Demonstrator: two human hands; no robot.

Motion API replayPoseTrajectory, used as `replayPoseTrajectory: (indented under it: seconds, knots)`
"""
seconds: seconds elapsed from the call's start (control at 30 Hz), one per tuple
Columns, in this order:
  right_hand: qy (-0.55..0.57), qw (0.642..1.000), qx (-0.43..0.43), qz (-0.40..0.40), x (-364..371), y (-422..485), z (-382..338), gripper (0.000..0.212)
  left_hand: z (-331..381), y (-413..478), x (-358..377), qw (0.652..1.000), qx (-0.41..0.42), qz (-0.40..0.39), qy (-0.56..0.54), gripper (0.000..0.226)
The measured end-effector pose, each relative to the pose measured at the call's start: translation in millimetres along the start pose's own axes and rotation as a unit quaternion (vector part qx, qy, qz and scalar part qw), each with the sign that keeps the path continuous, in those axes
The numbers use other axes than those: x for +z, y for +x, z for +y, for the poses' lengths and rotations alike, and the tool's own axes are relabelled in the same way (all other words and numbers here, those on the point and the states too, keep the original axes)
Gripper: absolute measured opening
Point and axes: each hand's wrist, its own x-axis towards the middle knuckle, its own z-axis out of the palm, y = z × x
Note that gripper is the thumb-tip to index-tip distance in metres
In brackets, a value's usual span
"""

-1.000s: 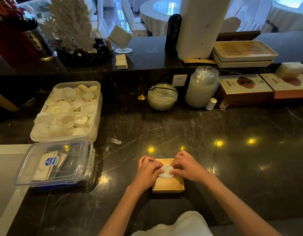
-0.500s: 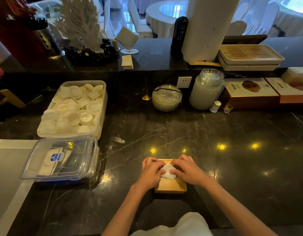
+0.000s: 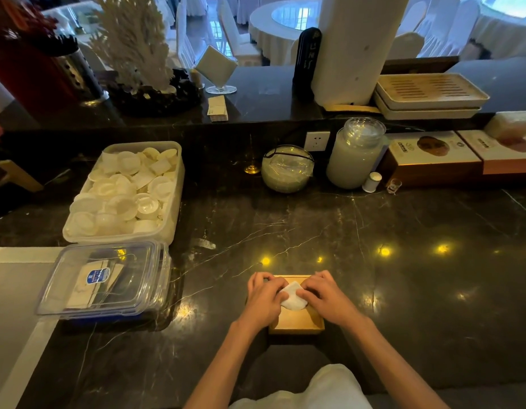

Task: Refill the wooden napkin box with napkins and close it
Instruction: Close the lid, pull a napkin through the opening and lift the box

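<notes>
One long dark marble counter (image 3: 374, 231) takes up most of the view, with a raised ledge (image 3: 270, 104) behind it. On that ledge stand a thick white column (image 3: 356, 45), a white coral ornament (image 3: 134, 45) and two stacked slatted trays (image 3: 430, 95). Down on the counter, at the left, an open plastic tub (image 3: 176, 202) is heaped with small white dishes, and a clear lidded container (image 3: 105, 278) sits touching its near side. Against the back wall are two flat printed boxes (image 3: 433, 154), a tall glass jar (image 3: 354, 154) and a round glass bowl (image 3: 286, 168), all well apart from the work. The wooden napkin box (image 3: 297, 323) lies flat near the counter's front edge, with bare marble all round it. Both hands rest on its top: the left hand (image 3: 266, 299) and the right hand (image 3: 326, 298) have their fingers curled in and pinched on a white napkin (image 3: 291, 297) that sticks up between them from the middle of the box. The hands cover the far half of the top, so the opening itself cannot be made out.
</notes>
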Motion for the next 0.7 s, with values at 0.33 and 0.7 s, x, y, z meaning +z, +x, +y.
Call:
replayPoseTrajectory:
  seconds: [0.33,0.7]
  knots:
    - [0.007,1.0,0.001,0.021,5.6,3.2,0.9,0.026,-1.0,1.7,5.4,0.999,-0.011,0.036,-0.002,0.02]
    - [0.078,0.996,0.034,0.041,9.6,0.8,-3.2,0.019,4.2,2.1,6.5,0.998,-0.028,0.041,-0.033,0.024]
